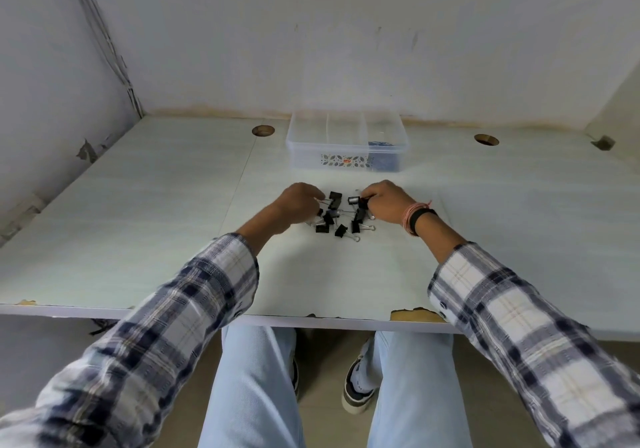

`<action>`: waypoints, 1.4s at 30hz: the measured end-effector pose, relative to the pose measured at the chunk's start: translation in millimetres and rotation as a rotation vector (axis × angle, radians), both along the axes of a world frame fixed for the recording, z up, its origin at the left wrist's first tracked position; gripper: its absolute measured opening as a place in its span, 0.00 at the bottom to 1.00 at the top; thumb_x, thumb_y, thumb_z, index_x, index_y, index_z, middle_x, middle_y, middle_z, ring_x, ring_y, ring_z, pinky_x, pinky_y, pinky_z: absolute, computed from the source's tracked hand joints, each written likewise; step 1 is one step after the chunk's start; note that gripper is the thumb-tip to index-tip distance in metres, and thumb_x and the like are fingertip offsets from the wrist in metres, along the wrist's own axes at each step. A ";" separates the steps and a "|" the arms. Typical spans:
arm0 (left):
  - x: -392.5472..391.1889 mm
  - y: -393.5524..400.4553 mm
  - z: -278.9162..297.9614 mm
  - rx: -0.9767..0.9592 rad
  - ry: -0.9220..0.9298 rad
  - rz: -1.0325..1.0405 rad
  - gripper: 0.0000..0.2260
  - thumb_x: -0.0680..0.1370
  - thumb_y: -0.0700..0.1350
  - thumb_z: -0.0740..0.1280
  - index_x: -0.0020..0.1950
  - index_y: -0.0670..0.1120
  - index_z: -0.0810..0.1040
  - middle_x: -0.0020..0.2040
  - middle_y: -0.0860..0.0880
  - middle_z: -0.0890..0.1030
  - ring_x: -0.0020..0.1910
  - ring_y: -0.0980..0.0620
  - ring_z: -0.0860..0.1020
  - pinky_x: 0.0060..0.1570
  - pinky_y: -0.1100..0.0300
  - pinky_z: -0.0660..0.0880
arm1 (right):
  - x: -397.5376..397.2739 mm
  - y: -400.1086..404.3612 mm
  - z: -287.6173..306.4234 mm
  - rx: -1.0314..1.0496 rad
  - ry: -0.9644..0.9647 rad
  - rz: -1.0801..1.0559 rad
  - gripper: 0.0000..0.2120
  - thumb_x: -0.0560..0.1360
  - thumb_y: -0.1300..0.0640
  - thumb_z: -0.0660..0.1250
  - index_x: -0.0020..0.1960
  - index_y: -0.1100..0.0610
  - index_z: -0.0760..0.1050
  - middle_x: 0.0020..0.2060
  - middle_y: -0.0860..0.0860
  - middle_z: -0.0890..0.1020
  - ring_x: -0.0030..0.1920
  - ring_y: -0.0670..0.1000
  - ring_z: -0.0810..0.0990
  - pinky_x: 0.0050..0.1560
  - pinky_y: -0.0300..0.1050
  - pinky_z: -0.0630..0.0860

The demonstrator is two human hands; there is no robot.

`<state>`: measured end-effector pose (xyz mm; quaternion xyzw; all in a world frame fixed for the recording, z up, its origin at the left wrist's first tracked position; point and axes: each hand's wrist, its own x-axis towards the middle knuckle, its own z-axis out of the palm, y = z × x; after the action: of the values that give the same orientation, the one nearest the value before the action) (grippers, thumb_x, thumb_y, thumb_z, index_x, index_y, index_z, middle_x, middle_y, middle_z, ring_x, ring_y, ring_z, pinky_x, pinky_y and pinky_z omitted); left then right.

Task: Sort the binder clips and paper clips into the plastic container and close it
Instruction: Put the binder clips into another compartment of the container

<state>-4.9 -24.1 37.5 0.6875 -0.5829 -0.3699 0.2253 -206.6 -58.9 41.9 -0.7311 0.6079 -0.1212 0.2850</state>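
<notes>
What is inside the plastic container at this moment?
The plastic container has dividers; something blue lies in its right compartment. The other compartments look empty, and no lid is visible.

Plaid sleeves (194,309), pale blue jeans (249,378)

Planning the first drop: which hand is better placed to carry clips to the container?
Probably right. The right hand sits nearer the plastic container, on the binder clips; the left hand is slightly farther. Close call.
</notes>
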 end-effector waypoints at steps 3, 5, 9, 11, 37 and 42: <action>1.3 -0.1 -1.9 -0.003 0.027 -0.063 0.20 0.79 0.39 0.67 0.71 0.45 0.77 0.60 0.44 0.80 0.47 0.47 0.79 0.45 0.56 0.78 | 3.8 7.3 -1.8 -0.027 -0.011 0.074 0.18 0.79 0.56 0.63 0.67 0.58 0.77 0.67 0.56 0.77 0.66 0.57 0.75 0.64 0.44 0.69; 4.7 1.2 -1.2 -0.016 -0.087 -0.143 0.28 0.77 0.51 0.75 0.75 0.46 0.72 0.65 0.46 0.75 0.55 0.47 0.78 0.49 0.57 0.78 | -1.7 2.9 -5.6 -0.050 0.124 0.121 0.24 0.78 0.43 0.65 0.70 0.55 0.74 0.69 0.58 0.73 0.68 0.60 0.72 0.68 0.50 0.69; -6.1 3.1 -6.1 -0.058 -0.319 -0.272 0.28 0.73 0.57 0.76 0.67 0.44 0.77 0.61 0.44 0.73 0.60 0.45 0.75 0.55 0.53 0.77 | -5.0 2.5 -11.2 -0.020 0.265 0.205 0.25 0.73 0.37 0.68 0.57 0.57 0.77 0.53 0.59 0.76 0.57 0.60 0.75 0.59 0.53 0.74; -11.9 -0.1 -8.7 -0.114 -0.345 -0.273 0.17 0.74 0.55 0.76 0.47 0.41 0.80 0.45 0.46 0.76 0.46 0.45 0.75 0.38 0.58 0.71 | 0.0 4.7 -12.8 -0.076 0.206 0.200 0.22 0.74 0.41 0.70 0.55 0.60 0.79 0.51 0.60 0.80 0.56 0.60 0.76 0.57 0.52 0.75; -6.6 3.2 -4.9 -0.074 -0.225 -0.179 0.05 0.76 0.45 0.72 0.49 0.46 0.81 0.49 0.42 0.85 0.44 0.44 0.86 0.43 0.52 0.81 | 1.1 18.4 -8.1 -0.193 0.048 0.064 0.10 0.71 0.64 0.73 0.52 0.62 0.84 0.53 0.58 0.85 0.51 0.56 0.83 0.53 0.45 0.79; -1.6 -0.9 -7.4 0.003 -0.260 -0.290 0.20 0.71 0.55 0.79 0.59 0.48 0.80 0.46 0.43 0.86 0.39 0.50 0.83 0.46 0.56 0.78 | -15.8 11.6 -13.1 -0.109 -0.133 -0.065 0.11 0.70 0.63 0.74 0.53 0.60 0.83 0.42 0.58 0.86 0.40 0.55 0.86 0.51 0.47 0.83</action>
<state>-6.5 -24.9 30.1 0.6388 -0.6993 -0.3075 0.0913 -222.3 -47.3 28.8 -0.7158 0.6035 -0.2113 0.2806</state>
